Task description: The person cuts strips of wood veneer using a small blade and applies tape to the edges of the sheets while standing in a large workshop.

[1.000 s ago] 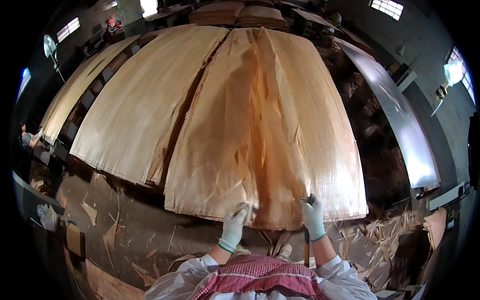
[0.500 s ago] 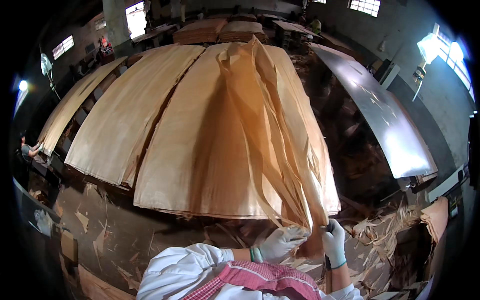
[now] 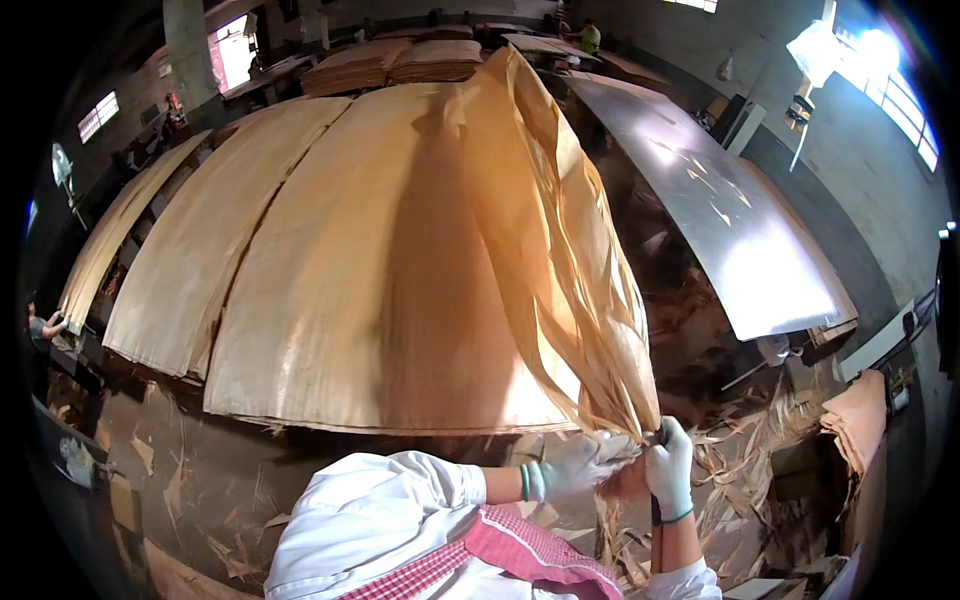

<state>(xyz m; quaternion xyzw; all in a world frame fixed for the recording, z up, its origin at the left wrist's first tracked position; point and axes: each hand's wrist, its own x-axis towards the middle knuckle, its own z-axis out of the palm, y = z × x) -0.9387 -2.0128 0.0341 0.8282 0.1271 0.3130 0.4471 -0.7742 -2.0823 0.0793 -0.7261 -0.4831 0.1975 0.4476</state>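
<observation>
A thin, tan wood veneer sheet [image 3: 570, 260] is lifted and bunched in long folds over the right side of a broad veneer stack [image 3: 310, 300]. Its near end narrows to a gathered bundle at my hands. My left hand [image 3: 575, 468], in a white glove with a green cuff, closes on the bundle from the left. My right hand [image 3: 670, 468], gloved alike, is closed at the bundle's right edge, thumb up. Something dark and narrow shows below that fist along the wrist; I cannot make out what it is.
More veneer stacks [image 3: 190, 250] lie to the left, where another person [image 3: 45, 328] works at the far edge. A shiny metal-topped table [image 3: 710, 200] stands right, beyond a gap. Veneer scraps [image 3: 750, 460] litter the floor. A lamp [image 3: 815, 50] hangs upper right.
My hands have shifted slightly right and closer together, carrying the gathered veneer end with them. The folds draw tighter toward the stack's right edge. The whole view has turned somewhat to the right.
</observation>
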